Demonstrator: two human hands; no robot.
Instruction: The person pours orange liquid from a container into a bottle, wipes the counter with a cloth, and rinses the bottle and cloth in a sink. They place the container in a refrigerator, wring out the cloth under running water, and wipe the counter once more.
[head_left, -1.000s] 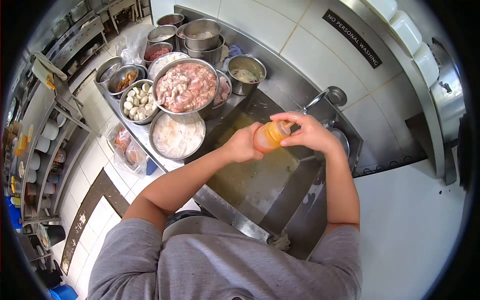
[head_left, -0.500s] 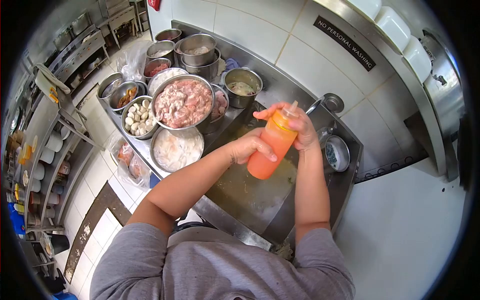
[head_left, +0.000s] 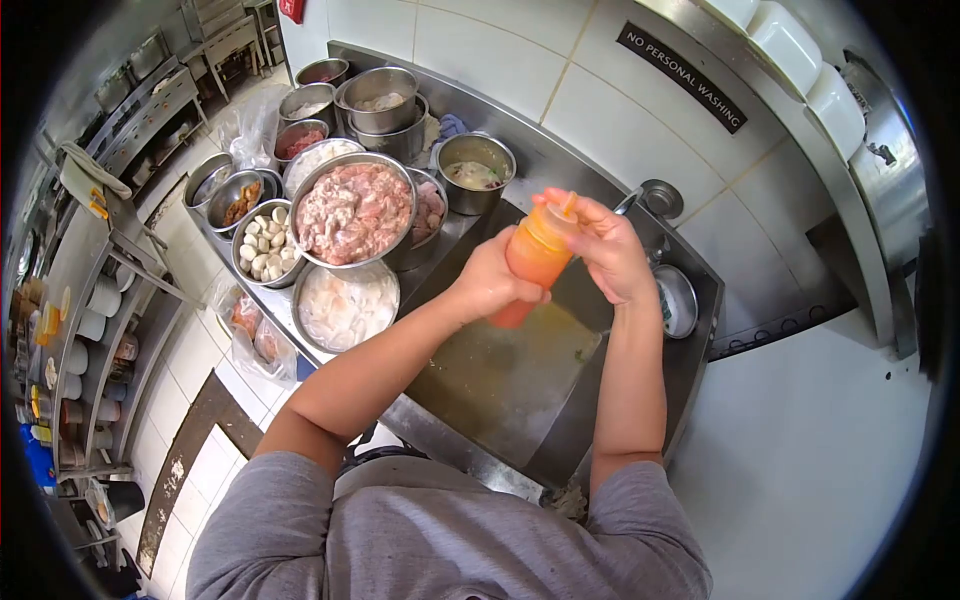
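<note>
An orange squeeze bottle with a pointed nozzle is held tilted above the sink. My left hand is wrapped round the bottle's body from the left. The fingers of my right hand close round the cap at the top; motion blurs them a little. Below both hands, the sink holds cloudy, brownish water. Left of the bottle stands a steel pot with some food in it.
Steel bowls with minced meat, white balls and pale pieces in liquid crowd the counter's left part. A tap and a small bowl are right of my hands. Shelves stand at far left.
The bottle and both hands have shifted slightly left and up. My right hand has turned about the cap, and the bottle's lower part is now more hidden behind my left hand.
</note>
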